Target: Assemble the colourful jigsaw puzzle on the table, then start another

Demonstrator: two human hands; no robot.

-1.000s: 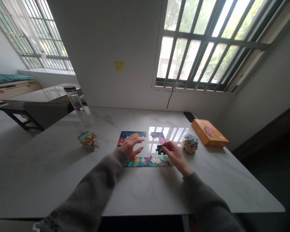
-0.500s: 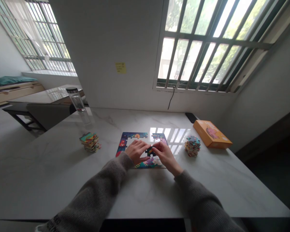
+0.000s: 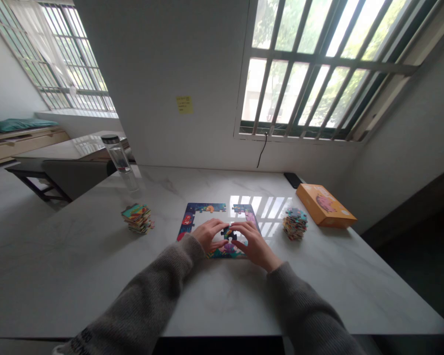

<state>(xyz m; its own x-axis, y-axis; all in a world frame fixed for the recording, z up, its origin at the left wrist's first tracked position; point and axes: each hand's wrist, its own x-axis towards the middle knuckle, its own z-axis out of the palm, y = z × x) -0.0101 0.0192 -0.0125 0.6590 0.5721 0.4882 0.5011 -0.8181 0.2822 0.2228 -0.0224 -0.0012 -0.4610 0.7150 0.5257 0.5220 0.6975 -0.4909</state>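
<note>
Between my two hands is a dark jigsaw puzzle piece [image 3: 230, 233] with small coloured patches, held over the middle of a partly assembled puzzle frame [image 3: 188, 220]. My left hand [image 3: 209, 233] grips the piece from the left, thumb below and fingers above. From the right, my right hand [image 3: 253, 241] curls its thumb and fingers around the same piece. The puzzle's border shows dark blue, red and purple pictures, with a gap in its top edge. My hands cover part of its lower and right sides.
Stacks of puzzle pieces stand at left [image 3: 137, 218] and right [image 3: 295, 224]. An orange box [image 3: 325, 205] lies at the right, a black phone [image 3: 292, 180] behind it. A glass bottle [image 3: 117, 154] stands at the table's far left, near the wall.
The dark piece has shifted slightly left and turned a little. My right hand's fingers have spread from a pinch to a wider hold around it; my left hand stays close by.
</note>
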